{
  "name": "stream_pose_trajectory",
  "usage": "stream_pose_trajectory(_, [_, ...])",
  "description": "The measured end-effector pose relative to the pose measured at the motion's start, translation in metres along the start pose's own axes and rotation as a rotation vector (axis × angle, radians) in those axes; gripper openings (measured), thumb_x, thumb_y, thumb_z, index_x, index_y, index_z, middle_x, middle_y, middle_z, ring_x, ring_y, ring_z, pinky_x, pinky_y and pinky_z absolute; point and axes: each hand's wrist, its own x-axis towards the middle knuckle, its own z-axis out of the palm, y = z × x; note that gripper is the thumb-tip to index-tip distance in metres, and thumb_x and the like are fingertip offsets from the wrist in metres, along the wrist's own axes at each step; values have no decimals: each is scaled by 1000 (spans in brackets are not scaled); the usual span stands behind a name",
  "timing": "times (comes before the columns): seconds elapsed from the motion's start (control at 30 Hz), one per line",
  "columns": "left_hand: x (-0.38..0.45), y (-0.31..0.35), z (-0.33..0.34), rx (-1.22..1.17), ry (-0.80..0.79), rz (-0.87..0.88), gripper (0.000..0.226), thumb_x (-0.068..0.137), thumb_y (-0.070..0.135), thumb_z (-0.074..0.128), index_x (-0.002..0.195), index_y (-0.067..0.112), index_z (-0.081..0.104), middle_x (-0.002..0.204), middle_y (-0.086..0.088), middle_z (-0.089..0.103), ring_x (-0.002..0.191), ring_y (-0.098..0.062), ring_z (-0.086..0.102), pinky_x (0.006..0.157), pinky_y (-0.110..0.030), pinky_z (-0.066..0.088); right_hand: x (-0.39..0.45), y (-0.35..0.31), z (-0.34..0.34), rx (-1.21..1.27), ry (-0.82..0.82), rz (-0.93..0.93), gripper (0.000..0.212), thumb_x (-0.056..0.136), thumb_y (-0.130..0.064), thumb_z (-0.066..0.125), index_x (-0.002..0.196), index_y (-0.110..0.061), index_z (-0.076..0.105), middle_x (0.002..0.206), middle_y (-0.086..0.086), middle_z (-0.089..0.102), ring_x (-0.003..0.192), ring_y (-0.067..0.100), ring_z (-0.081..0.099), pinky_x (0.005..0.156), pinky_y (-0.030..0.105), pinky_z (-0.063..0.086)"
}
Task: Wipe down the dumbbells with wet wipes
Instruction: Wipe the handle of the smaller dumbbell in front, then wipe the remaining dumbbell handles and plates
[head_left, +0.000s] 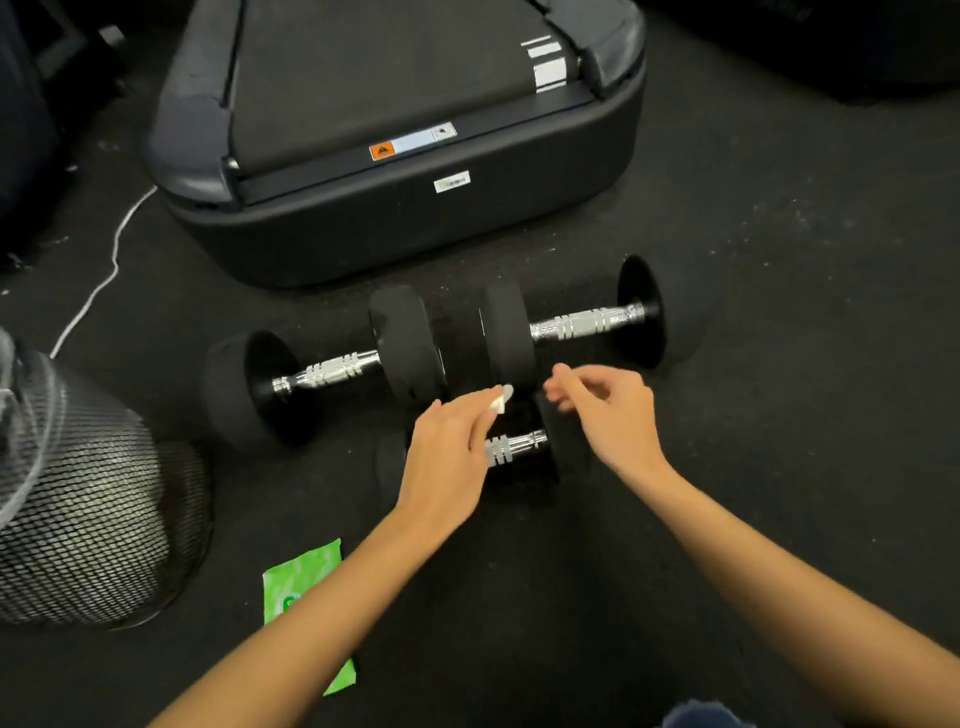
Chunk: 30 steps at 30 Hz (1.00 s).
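Three dumbbells lie on the dark floor in front of a treadmill (395, 130); the left dumbbell (332, 371) and the right dumbbell (582, 322) lie end to end in a far row, their inner weights close together; the near dumbbell (519, 444) lies just in front of that junction, partly hidden under the hands.

Left hand (449, 457): fingertips pinch a small white wet wipe (500, 402), bunched and only partly visible; this grip hovers directly over the near dumbbell's chrome handle. Right hand (610, 410): fingers loosely curled, holding nothing visible, poised above the near dumbbell's right-hand weight; contact with the weight cannot be confirmed.

Governing relation: the near dumbbell lies immediately below and slightly ahead of the wipe; its long axis runs left to right across the view, roughly parallel to the far row; the left hand is nearer the handle, the right hand nearer the right weight. In judgement, the wipe should descend onto the handle and travel along that axis, while the right hand steadies the weight against rolling.

A green wipes packet (301, 571) lies on the floor beside the left forearm; a mesh bin (78, 493) stands at far left.
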Motion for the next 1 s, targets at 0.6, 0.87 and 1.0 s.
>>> stream_pose_trajectory(0.6, [93, 3, 28, 187, -42, 262, 59, 94, 50, 48, 141, 14, 49, 145, 0, 51, 142, -16, 37, 113, -44, 34, 67, 7, -31, 615, -96, 424, 23, 88, -4, 62, 109, -7, 70, 99, 11, 73, 86, 22, 69, 68, 27, 58])
stream_pose_trajectory(0.87, [114, -25, 49, 680, -180, 133, 82, 95, 63, 9, 155, 12, -12, 165, -3, -13, 151, -19, -14, 121, -54, 10, 137, 14, -3, -755, 24, -597, 30, 93, -10, 57, 121, -14, 66, 97, 6, 71, 96, 20, 63, 86, 36, 49])
stream_pose_trajectory(1.0, [117, -32, 51, 705, -192, 136, 79, 93, 64, 3, 153, 15, -14, 165, -2, -11, 151, -18, -13, 117, -62, 6, 128, 45, 7, -766, -260, -626, 39, 91, 3, 57, 129, -7, 60, 130, 11, 62, 125, 24, 55, 112, 31, 33])
